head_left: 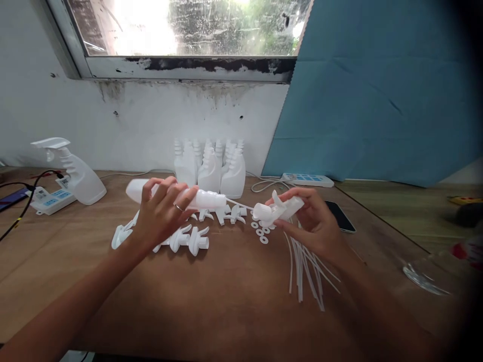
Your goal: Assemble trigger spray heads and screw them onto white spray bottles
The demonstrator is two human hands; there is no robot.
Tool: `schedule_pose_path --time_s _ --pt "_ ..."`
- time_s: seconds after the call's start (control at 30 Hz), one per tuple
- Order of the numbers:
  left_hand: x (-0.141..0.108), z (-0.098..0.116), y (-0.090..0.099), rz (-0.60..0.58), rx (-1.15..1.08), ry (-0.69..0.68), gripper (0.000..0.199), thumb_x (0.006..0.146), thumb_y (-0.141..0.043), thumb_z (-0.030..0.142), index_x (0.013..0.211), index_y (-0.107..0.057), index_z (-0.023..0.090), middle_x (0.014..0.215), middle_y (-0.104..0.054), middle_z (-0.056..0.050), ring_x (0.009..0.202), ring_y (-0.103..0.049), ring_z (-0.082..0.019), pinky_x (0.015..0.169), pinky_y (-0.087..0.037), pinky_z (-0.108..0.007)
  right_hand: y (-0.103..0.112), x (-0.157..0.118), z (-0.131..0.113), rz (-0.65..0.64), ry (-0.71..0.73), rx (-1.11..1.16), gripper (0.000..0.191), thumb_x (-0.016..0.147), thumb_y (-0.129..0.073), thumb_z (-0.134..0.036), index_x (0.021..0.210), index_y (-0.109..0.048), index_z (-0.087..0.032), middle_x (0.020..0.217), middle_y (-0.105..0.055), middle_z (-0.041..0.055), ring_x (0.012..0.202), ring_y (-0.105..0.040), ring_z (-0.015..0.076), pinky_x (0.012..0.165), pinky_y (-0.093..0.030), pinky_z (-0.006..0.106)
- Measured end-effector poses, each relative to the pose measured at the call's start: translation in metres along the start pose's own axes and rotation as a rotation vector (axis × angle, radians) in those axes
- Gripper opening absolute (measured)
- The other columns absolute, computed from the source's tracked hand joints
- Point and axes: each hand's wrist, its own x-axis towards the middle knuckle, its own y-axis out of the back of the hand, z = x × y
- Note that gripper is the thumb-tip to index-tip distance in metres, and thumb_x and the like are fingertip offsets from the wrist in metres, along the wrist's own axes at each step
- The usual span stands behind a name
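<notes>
My left hand [166, 201] is wrapped round a white spray bottle [207, 199], which lies on its side in the air with its neck toward the right. My right hand [309, 216] grips a white trigger sprayer head [277, 208] by its body. A thin dip tube [239, 203] runs from the sprayer head to the bottle's mouth, its far end inside the neck. The cap and the neck are apart. Below my hands lie several loose trigger heads [198, 241], small white washers [264, 240] and a bundle of dip tubes [302, 266].
Several white bottles [233, 176] stand by the wall. A finished spray bottle [85, 176] stands at the left near a power strip [55, 200]. Another power strip [307, 180], a phone [340, 216] and a clear plastic bottle [433, 271] are at the right.
</notes>
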Motion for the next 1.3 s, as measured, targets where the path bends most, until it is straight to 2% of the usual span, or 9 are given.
schedule_pose_path --time_s 0.13,0.3,0.47,0.73,0.83,1.03,1.07,1.2,1.3 --pt "0.005 0.041 0.025 -0.005 -0.099 -0.042 0.049 0.082 -0.064 0.049 0.120 -0.049 0.020 0.099 -0.067 -0.009 0.091 -0.062 -0.028 0.085 -0.044 -0.041 -0.007 0.017 -0.039 -0.046 0.121 0.115 0.043 0.073 -0.078 -0.031 0.107 -0.052 -0.031 0.107 -0.064 0.0049 0.090 -0.063 0.0221 0.072 -0.052 0.036" --pt "0.004 0.089 0.027 -0.062 -0.418 0.214 0.061 0.073 -0.069 0.060 0.116 -0.044 0.024 0.094 -0.065 -0.006 0.075 -0.062 -0.022 0.064 -0.047 -0.032 -0.028 0.032 -0.065 -0.084 0.110 0.204 0.037 0.075 -0.074 -0.044 0.105 -0.059 -0.027 0.089 -0.064 0.0012 0.076 -0.062 0.0172 0.063 -0.052 0.031" --pt "-0.006 0.114 0.019 -0.154 -0.636 0.526 0.050 0.083 -0.064 0.049 0.119 -0.039 0.025 0.104 -0.062 -0.008 0.081 -0.062 -0.024 0.063 -0.049 -0.034 -0.049 0.034 -0.061 -0.075 0.117 0.296 0.025 0.078 -0.073 -0.037 0.098 -0.063 -0.025 0.087 -0.062 -0.0006 0.080 -0.061 0.0153 0.068 -0.052 0.029" --pt "-0.033 0.127 0.000 -0.214 -0.834 0.764 0.052 0.083 -0.065 0.041 0.125 -0.037 0.026 0.117 -0.057 -0.012 0.101 -0.061 -0.031 0.075 -0.051 -0.043 -0.066 0.030 -0.041 -0.371 -0.002 0.443 0.036 0.074 -0.076 -0.030 0.104 -0.059 -0.024 0.090 -0.061 0.0010 0.085 -0.061 0.0175 0.070 -0.053 0.030" --pt "-0.042 0.124 -0.007 -0.149 -0.945 0.762 0.067 0.082 -0.066 0.046 0.134 -0.028 0.027 0.131 -0.048 -0.016 0.116 -0.054 -0.032 0.085 -0.051 -0.046 -0.080 0.026 -0.032 -0.393 -0.054 0.603 0.039 0.078 -0.073 -0.031 0.110 -0.051 -0.025 0.095 -0.062 0.0021 0.088 -0.062 0.0185 0.070 -0.054 0.032" --pt "-0.003 0.071 0.019 0.376 -1.010 0.552 0.054 0.087 -0.048 0.062 0.129 -0.039 0.030 0.128 -0.046 -0.010 0.112 -0.055 -0.024 0.092 -0.050 -0.043 -0.100 0.019 -0.017 -0.402 -0.046 0.794 0.044 0.084 -0.067 -0.038 0.117 -0.040 -0.028 0.105 -0.062 0.0046 0.088 -0.066 0.0199 0.074 -0.054 0.036" --pt "0.010 0.059 0.029 0.326 -1.020 0.510 0.052 0.087 -0.048 0.061 0.128 -0.043 0.029 0.124 -0.051 -0.010 0.110 -0.057 -0.024 0.090 -0.052 -0.041 -0.101 0.018 -0.016 -0.398 -0.039 0.806 0.045 0.084 -0.066 -0.037 0.119 -0.040 -0.028 0.103 -0.063 0.0043 0.088 -0.066 0.0201 0.074 -0.054 0.036" --pt "0.056 0.027 0.065 -0.198 -0.937 0.279 0.045 0.088 -0.058 0.045 0.128 -0.053 0.027 0.097 -0.067 -0.006 0.076 -0.065 -0.019 0.061 -0.055 -0.029 -0.107 0.014 -0.013 -0.343 -0.055 0.814 0.052 0.084 -0.067 -0.035 0.128 -0.041 -0.027 0.104 -0.063 0.0054 0.090 -0.065 0.0204 0.076 -0.054 0.036" --pt "0.070 0.022 0.077 -0.310 -0.810 0.152 0.029 0.086 -0.061 0.033 0.114 -0.065 0.028 0.084 -0.067 -0.001 0.059 -0.061 -0.014 0.049 -0.048 -0.023 -0.112 0.013 -0.015 -0.306 -0.101 0.769 0.057 0.080 -0.071 -0.038 0.129 -0.043 -0.025 0.105 -0.062 0.0058 0.091 -0.064 0.0201 0.079 -0.054 0.036"
